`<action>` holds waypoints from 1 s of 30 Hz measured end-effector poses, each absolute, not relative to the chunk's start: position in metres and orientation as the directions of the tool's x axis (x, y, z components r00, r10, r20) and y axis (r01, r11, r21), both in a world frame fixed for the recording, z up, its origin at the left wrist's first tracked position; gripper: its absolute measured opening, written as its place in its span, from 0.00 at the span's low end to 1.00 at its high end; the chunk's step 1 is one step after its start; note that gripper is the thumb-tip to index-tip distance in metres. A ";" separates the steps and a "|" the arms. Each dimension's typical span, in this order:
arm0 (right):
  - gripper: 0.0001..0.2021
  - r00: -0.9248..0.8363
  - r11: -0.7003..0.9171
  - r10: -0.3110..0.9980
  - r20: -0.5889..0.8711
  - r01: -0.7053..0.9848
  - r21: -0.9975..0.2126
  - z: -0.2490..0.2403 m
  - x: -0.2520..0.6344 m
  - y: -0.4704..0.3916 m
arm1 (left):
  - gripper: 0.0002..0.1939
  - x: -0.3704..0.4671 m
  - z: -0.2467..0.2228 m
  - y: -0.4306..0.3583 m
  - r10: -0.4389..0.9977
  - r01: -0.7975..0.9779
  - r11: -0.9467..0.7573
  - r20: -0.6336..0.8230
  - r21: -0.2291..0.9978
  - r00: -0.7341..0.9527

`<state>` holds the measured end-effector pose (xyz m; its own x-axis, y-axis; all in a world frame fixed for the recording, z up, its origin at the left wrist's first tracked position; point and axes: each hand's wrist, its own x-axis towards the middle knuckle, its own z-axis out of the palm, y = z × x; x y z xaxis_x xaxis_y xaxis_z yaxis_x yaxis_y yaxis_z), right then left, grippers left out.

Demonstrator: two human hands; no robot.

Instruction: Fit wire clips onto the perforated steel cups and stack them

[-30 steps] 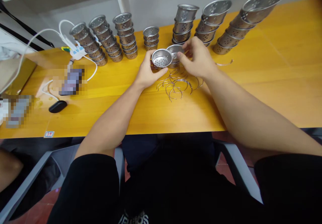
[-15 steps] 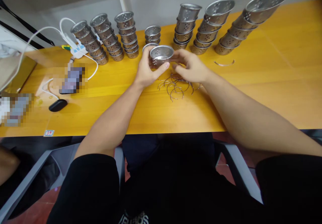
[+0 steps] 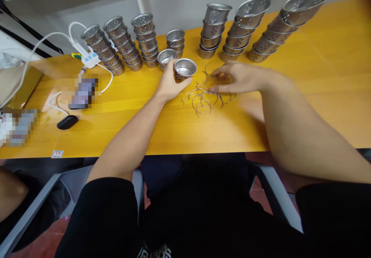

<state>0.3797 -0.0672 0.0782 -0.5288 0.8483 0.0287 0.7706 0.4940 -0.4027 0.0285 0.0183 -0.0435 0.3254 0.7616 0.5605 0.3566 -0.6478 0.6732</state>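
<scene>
My left hand (image 3: pixel 173 83) grips a small perforated metal cup (image 3: pixel 185 69) by its side, thumb at the front, with the cup's mouth facing up. To the right, my right hand (image 3: pixel 232 76) hangs over a loose pile of thin curved wire handles (image 3: pixel 203 97), fingers apart. Whether its fingertips touch a wire is hard to make out, but nothing shows gripped between them. Just behind my left hand stands another perforated cup (image 3: pixel 166 57), partly hidden by the fingers.
Stacks of perforated cups line the back of the table, three on the left (image 3: pixel 146 37), a short one (image 3: pixel 175 39) in the middle and three tilted ones (image 3: pixel 211 31) on the right. Left lie a phone (image 3: pixel 84 91), a power strip (image 3: pixel 91 58) and a black oval object (image 3: pixel 67 122).
My right hand has left the cup and moved right and down over the wire pile, its fingers spreading. The left hand has lowered the cup slightly, uncovering the cup behind it.
</scene>
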 end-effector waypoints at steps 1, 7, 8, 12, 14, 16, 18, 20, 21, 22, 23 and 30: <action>0.35 -0.559 0.512 0.829 -0.003 0.762 -0.396 0.079 0.380 -0.068 | 0.42 0.027 -0.044 0.019 0.767 0.376 -0.642 0.564 0.668 0.306; 0.21 -0.645 0.581 0.763 -0.043 0.714 -0.389 0.081 0.372 -0.071 | 0.39 0.026 -0.046 0.021 0.766 0.386 -0.643 0.566 0.662 0.305; 0.17 -0.645 0.579 0.762 -0.049 0.714 -0.395 0.081 0.372 -0.070 | 0.39 0.027 -0.047 0.022 0.761 0.374 -0.649 0.570 0.662 0.311; 0.08 -0.625 0.547 0.777 -0.077 0.731 -0.408 0.079 0.370 -0.067 | 0.40 0.029 -0.050 0.023 0.729 0.314 -0.683 0.589 0.659 0.350; 0.06 -0.631 0.560 0.773 -0.066 0.728 -0.395 0.079 0.367 -0.068 | 0.41 0.030 -0.048 0.023 0.711 0.289 -0.699 0.595 0.654 0.374; 0.06 -0.650 0.586 0.758 -0.059 0.717 -0.377 0.080 0.364 -0.070 | 0.42 0.030 -0.046 0.022 0.704 0.274 -0.705 0.596 0.654 0.387; 0.06 -0.668 0.600 0.741 -0.072 0.706 -0.377 0.083 0.361 -0.073 | 0.41 0.030 -0.044 0.022 0.699 0.261 -0.707 0.594 0.657 0.397; 0.07 -0.682 0.604 0.727 -0.082 0.692 -0.395 0.087 0.358 -0.076 | 0.42 0.029 -0.045 0.023 0.697 0.252 -0.707 0.593 0.661 0.403; 0.07 -0.685 0.607 0.725 -0.076 0.686 -0.402 0.088 0.358 -0.077 | 0.43 0.029 -0.046 0.024 0.699 0.252 -0.706 0.591 0.662 0.404; 0.06 -0.682 0.606 0.729 -0.061 0.683 -0.408 0.090 0.358 -0.078 | 0.44 0.029 -0.047 0.025 0.702 0.255 -0.703 0.588 0.664 0.403; 0.06 -0.673 0.600 0.739 -0.044 0.685 -0.414 0.092 0.358 -0.080 | 0.45 0.028 -0.048 0.027 0.705 0.261 -0.700 0.586 0.665 0.399; 0.14 -0.589 0.547 0.802 0.097 0.659 -0.516 0.101 0.362 -0.085 | 0.47 0.026 -0.051 0.032 0.722 0.333 -0.691 0.583 0.642 0.373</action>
<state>0.3618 -0.0850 0.1011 -0.5894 0.8020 0.0966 0.6593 0.5467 -0.5162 0.0263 0.0318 -0.0512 0.3732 0.7217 0.5831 0.3333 -0.6908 0.6417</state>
